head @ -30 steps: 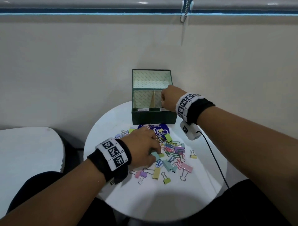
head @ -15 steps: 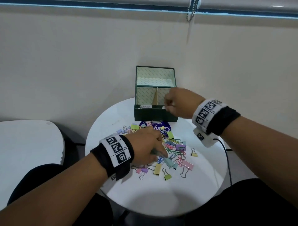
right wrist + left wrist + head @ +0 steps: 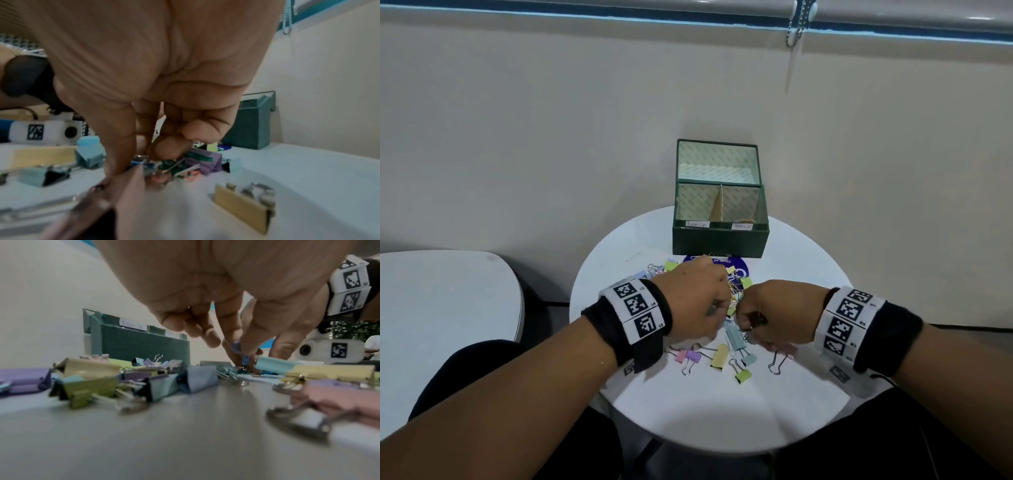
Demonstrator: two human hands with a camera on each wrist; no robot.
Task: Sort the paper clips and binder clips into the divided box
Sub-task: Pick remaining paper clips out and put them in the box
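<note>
A dark green divided box stands open at the back of the round white table, with a label on each compartment's front edge. A heap of pastel binder clips and coloured paper clips lies in front of it. My left hand hovers over the heap, fingers curled, pinching a grey-teal binder clip. My right hand is beside it, thumb and fingers reaching down into the heap. In the right wrist view they pinch at a blue paper clip. That blue paper clip also shows among the fingertips.
Loose binder clips lie nearer me: pink and purple, yellow, green. A blue round sticker lies under the heap. Another white table is at the left. A wall rises close behind the box.
My right hand has come back from over the box's right compartment down to the heap beside my left hand. My left hand stayed over the heap, still holding its clip.
</note>
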